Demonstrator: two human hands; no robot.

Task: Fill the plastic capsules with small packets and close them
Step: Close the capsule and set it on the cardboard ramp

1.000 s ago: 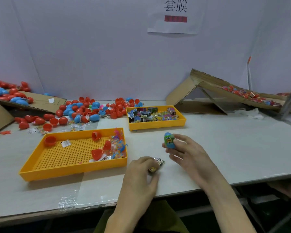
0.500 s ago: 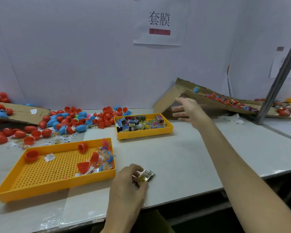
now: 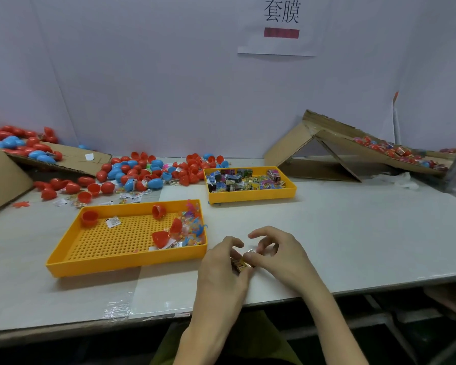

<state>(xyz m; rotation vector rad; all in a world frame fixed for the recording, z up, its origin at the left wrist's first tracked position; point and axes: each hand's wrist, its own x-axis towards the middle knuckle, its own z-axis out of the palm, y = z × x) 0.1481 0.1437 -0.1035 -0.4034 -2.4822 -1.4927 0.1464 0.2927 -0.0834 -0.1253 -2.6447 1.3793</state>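
Starting at the far left, loose red and blue plastic capsules (image 3: 132, 172) lie heaped on the table (image 3: 353, 233). Nearer, the perforated orange tray (image 3: 127, 267) holds open red capsule halves (image 3: 159, 238) among small bright items. The smaller orange tray (image 3: 250, 197), farther off and to the right, is stocked with small packets (image 3: 242, 180).

At the near edge, centre, the left hand (image 3: 221, 270) curls its fingers round a shiny foil packet (image 3: 241, 264). The right hand (image 3: 282, 256) pinches the same packet's far end, index finger raised clear. Neither hand holds a capsule.

Handling, as judged: the packet is light, crinkly and slick. Hold it by the edges and fold it small before insertion. Capsule halves look like stiff, thin shells. Grip them at the rim sides and press squarely to snap shut.

A cardboard ramp (image 3: 353, 143) stands at the far right.
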